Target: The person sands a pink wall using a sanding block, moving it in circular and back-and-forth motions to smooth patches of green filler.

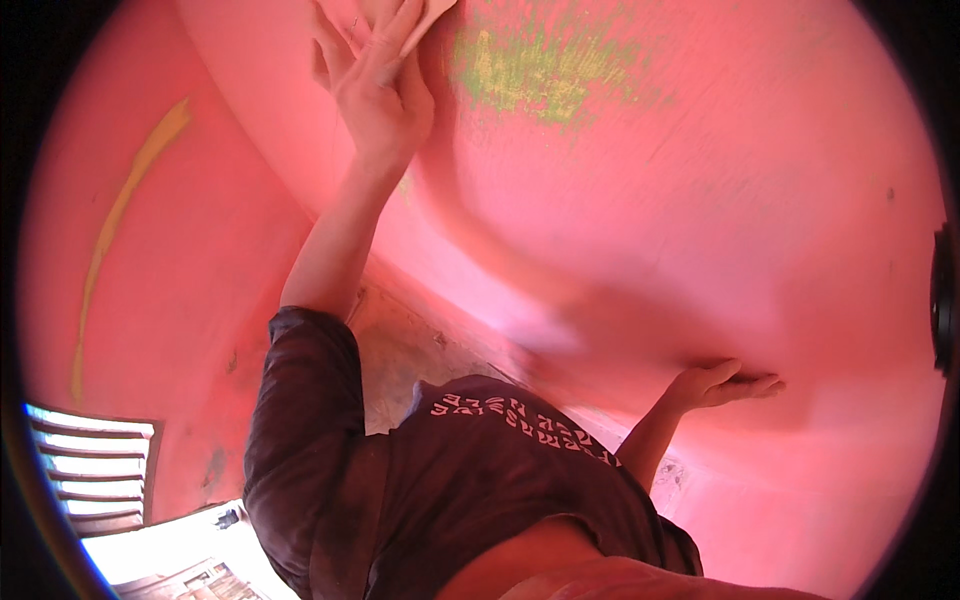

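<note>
My left hand point(386, 101) reaches up to the top edge of the view, against a pink painted wall point(675, 187). A pale, thin sheet point(433, 21), perhaps paper, shows beside its fingers and is partly cut off by the frame. Just right of that hand is a rough patch of green and yellow paint point(540, 67) showing through the pink. My right hand point(727, 384) is lower and to the right, empty, with fingers extended at the wall; whether it bears on the surface is hard to tell. A dark shirt point(480, 465) with printed writing covers my torso.
A second pink wall point(202, 247) meets this one at left and carries a yellow streak point(135, 180). Below it are a slatted window point(97, 465) and a bright opening point(180, 547). A worn floor point(397, 349) shows beyond my torso. A dark object point(943, 300) juts in at the right rim.
</note>
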